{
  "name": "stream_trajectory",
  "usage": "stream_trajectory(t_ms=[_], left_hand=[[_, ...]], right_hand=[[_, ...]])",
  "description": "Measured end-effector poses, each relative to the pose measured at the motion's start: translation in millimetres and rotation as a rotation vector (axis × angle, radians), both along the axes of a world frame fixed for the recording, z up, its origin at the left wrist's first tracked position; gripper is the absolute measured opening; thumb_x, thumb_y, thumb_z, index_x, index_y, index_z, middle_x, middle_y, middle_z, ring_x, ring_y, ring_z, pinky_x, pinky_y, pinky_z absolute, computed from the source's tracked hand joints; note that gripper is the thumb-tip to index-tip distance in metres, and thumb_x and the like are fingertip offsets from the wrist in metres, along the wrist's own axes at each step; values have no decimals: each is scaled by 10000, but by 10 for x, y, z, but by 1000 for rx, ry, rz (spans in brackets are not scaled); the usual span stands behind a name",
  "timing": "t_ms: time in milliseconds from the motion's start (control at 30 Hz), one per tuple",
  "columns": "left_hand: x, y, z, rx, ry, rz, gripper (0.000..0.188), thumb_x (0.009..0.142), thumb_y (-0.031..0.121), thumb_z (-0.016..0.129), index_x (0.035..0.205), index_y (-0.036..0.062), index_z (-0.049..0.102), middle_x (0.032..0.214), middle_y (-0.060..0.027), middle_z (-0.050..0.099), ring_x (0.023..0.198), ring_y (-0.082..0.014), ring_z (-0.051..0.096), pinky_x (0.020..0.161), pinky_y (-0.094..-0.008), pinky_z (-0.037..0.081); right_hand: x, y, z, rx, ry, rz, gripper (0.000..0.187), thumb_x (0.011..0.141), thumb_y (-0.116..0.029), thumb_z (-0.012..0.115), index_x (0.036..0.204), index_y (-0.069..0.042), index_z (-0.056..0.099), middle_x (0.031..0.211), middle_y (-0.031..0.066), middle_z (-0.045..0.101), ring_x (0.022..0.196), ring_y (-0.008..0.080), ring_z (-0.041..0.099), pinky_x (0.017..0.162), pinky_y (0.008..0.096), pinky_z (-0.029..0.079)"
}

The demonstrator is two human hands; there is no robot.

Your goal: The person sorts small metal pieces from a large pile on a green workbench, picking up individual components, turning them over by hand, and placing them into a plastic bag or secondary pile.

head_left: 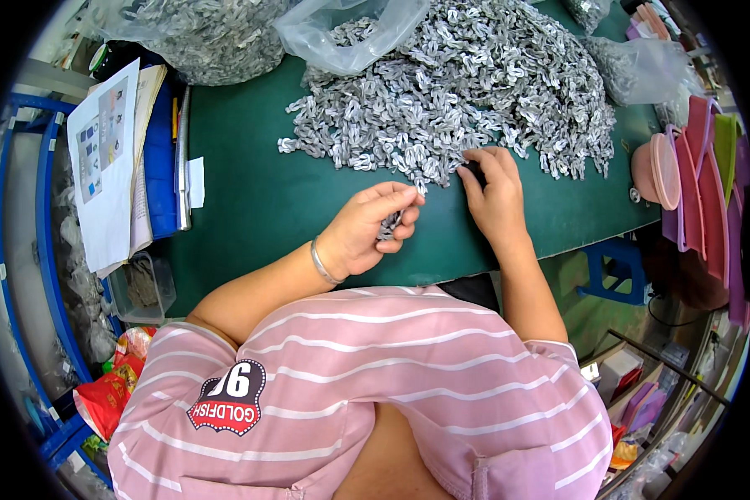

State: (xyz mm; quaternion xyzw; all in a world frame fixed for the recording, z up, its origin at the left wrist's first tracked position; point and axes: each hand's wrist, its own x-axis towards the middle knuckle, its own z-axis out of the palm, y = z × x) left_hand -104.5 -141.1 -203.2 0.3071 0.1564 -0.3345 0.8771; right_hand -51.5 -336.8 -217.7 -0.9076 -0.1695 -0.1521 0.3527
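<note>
A broad heap of small grey looped pieces [442,92] covers the far middle and right of the green tabletop [242,183]. Closed around several of the same grey pieces is my left hand [367,227], just in front of the heap's near edge. Its thumb and forefinger pinch together, with a small pale piece showing at their tips. My right hand [497,193] rests at the heap's near edge, fingers curled toward the thumb. Something dark shows between them, but I cannot tell if it is an object or shadow.
A clear plastic bag [354,37] lies against the heap, and a filled bag [217,42] stands far left. Papers [104,158] and a blue folder [162,183] lie left. Pink bins [665,171] stand right, above a blue stool [615,271].
</note>
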Motion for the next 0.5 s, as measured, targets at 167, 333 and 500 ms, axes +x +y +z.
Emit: stream_trajectory(t_ms=[167,333,500], left_hand=[[163,333,416,32,-141,167,168,902,213,481,888,51,521,681,6,449,538,-69,405,365,-161,277],[602,1099,1366,148,-741,640,181,912,224,458,958,53,496,723,-25,474,608,-108,442,425,-192,323],[1115,1967,2119,349,-1232,967,175,899,159,476,994,13,476,760,-60,488,652,-141,442,470,-238,329]], right_hand=[[36,-65,-45,-83,-155,50,97,708,-4,632,795,-11,591,796,116,560,755,305,538,676,366,445],[-130,-75,65,270,227,-25,40,797,-15,585,823,15,586,695,107,603,581,157,591,557,262,467],[-224,-108,6,455,395,-20,132,778,26,586,906,26,617,746,79,616,636,104,580,587,227,467]])
